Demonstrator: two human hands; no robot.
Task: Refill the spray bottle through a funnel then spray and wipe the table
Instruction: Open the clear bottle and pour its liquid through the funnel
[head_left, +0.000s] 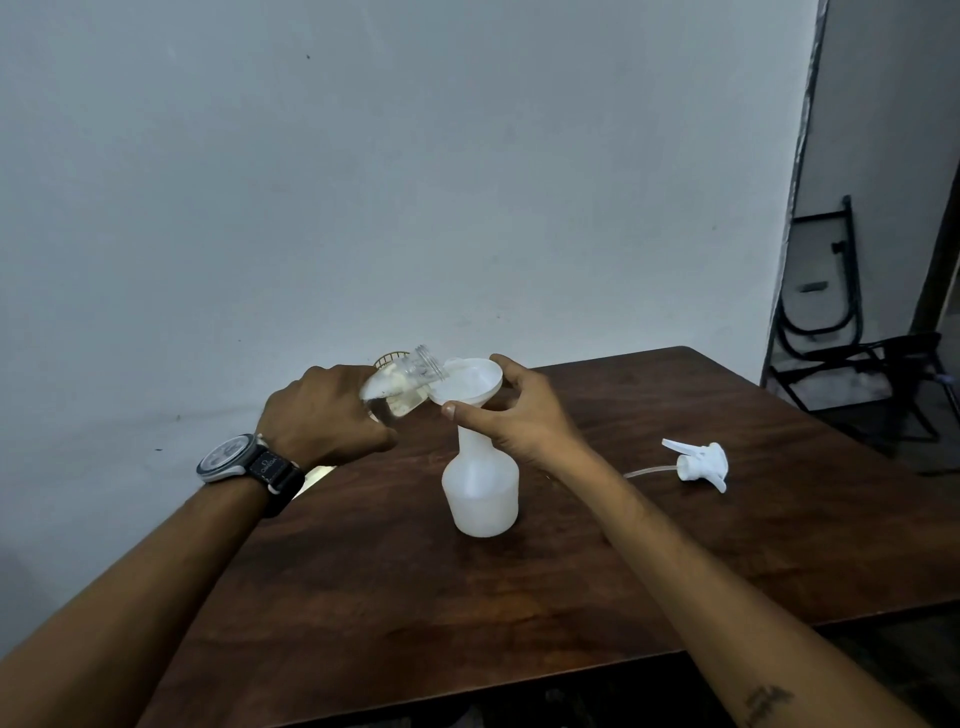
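A white translucent spray bottle (483, 488) stands upright in the middle of the dark wooden table (675, 545), its top off. A white funnel (467, 384) sits in its neck. My right hand (519, 410) holds the funnel, thumb in front and fingers behind the rim. My left hand (322, 415), with a watch on the wrist, grips a clear glass jar (405, 387) tilted with its mouth over the funnel's left edge; clear liquid is in the jar. The white spray head (701, 462) with its thin tube lies on the table to the right.
A yellowish round lid (389, 358) peeks out behind the jar at the table's back edge. A pale wall runs behind the table. Folded black metal chairs (852, 332) stand by the wall at the far right. A small bright object (317, 475) lies under my left wrist.
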